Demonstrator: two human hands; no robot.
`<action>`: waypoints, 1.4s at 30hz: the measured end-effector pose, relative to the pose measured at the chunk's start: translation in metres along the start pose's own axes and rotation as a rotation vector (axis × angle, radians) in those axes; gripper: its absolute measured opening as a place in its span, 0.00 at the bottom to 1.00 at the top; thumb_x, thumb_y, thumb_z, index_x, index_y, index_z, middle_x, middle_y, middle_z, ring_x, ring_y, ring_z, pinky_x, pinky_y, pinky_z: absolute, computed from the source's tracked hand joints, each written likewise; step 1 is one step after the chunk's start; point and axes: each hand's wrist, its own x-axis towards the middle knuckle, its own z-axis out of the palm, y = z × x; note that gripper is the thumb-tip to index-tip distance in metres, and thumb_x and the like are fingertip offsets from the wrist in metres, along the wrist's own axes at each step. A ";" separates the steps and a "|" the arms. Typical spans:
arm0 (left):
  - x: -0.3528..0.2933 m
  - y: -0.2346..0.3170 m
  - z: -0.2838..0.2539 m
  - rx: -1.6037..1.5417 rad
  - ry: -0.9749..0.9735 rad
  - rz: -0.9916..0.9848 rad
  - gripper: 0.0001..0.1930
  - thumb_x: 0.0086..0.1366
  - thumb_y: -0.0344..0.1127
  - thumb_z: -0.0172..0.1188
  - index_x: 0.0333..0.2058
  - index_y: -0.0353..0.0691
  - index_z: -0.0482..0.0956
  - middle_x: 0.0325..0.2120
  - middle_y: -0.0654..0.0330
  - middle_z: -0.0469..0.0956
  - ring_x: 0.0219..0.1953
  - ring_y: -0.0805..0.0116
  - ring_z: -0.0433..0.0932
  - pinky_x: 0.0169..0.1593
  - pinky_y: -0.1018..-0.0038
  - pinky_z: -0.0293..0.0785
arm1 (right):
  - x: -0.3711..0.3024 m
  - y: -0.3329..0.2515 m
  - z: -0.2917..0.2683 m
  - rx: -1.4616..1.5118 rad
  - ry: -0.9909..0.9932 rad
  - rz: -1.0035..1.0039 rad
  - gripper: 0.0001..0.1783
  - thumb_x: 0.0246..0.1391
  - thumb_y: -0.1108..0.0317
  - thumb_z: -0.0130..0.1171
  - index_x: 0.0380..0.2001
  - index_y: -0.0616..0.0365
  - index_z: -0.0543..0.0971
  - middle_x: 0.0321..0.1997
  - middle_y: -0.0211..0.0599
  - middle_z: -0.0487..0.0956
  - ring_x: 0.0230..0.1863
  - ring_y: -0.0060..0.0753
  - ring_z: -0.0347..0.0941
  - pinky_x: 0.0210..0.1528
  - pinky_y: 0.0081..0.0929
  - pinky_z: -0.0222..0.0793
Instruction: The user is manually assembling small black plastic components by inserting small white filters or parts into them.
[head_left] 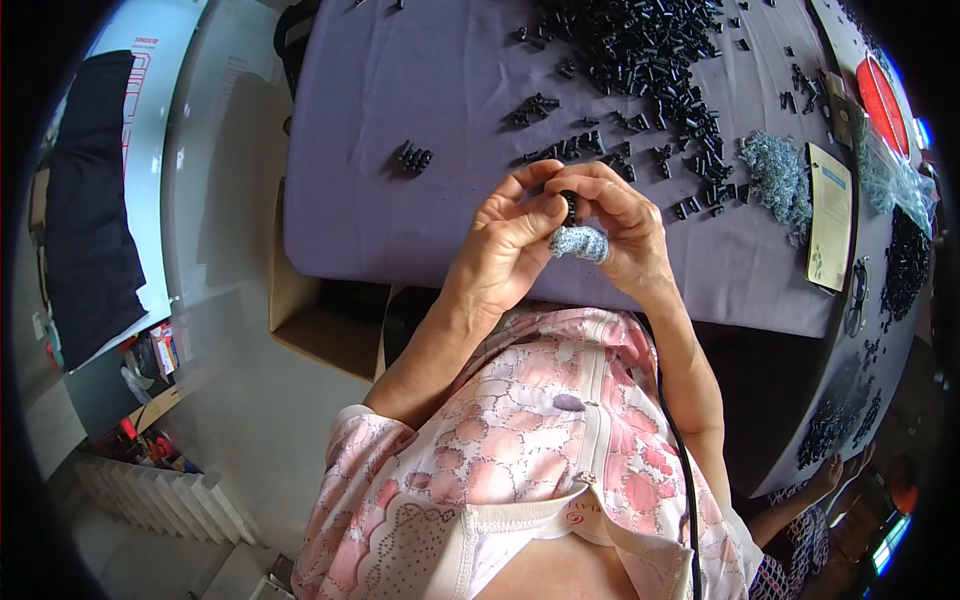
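Note:
My left hand and my right hand meet over the near edge of the table, fingertips pinched together. Between them is a small black plastic piece, partly covered by fingers. Just below it, a clump of small silvery-blue pieces rests against the fingers of my right hand; how it is held is hidden. Beyond my hands spreads a large heap of small black plastic pieces. A little cluster of black pieces lies apart to the left.
On the purple tablecloth, a pile of silvery-blue pieces sits right, beside a yellowish card. Eyeglasses, a plastic bag and a red mesh item lie farther right. An open cardboard box stands below the table's left edge. Another person's hand shows lower right.

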 end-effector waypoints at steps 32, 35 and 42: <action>0.002 -0.013 -0.004 0.146 0.026 -0.096 0.19 0.56 0.28 0.62 0.48 0.40 0.70 0.38 0.60 0.76 0.39 0.70 0.76 0.45 0.73 0.74 | -0.011 0.009 -0.011 0.032 0.034 -0.095 0.19 0.45 0.72 0.62 0.44 0.60 0.74 0.43 0.39 0.76 0.45 0.36 0.74 0.43 0.28 0.71; 0.008 -0.022 0.000 0.206 0.094 -0.056 0.17 0.57 0.24 0.60 0.46 0.39 0.71 0.36 0.59 0.76 0.38 0.69 0.76 0.43 0.74 0.74 | -0.029 -0.006 -0.022 -0.123 0.088 -0.032 0.26 0.43 0.71 0.64 0.48 0.59 0.71 0.45 0.41 0.72 0.42 0.38 0.73 0.40 0.31 0.73; 0.007 0.005 -0.016 0.450 0.117 0.095 0.06 0.60 0.26 0.57 0.38 0.38 0.75 0.29 0.59 0.76 0.24 0.78 0.71 0.27 0.83 0.66 | -0.094 0.033 -0.121 -0.585 0.686 0.087 0.12 0.40 0.86 0.55 0.30 0.61 0.77 0.29 0.41 0.75 0.30 0.36 0.74 0.31 0.27 0.70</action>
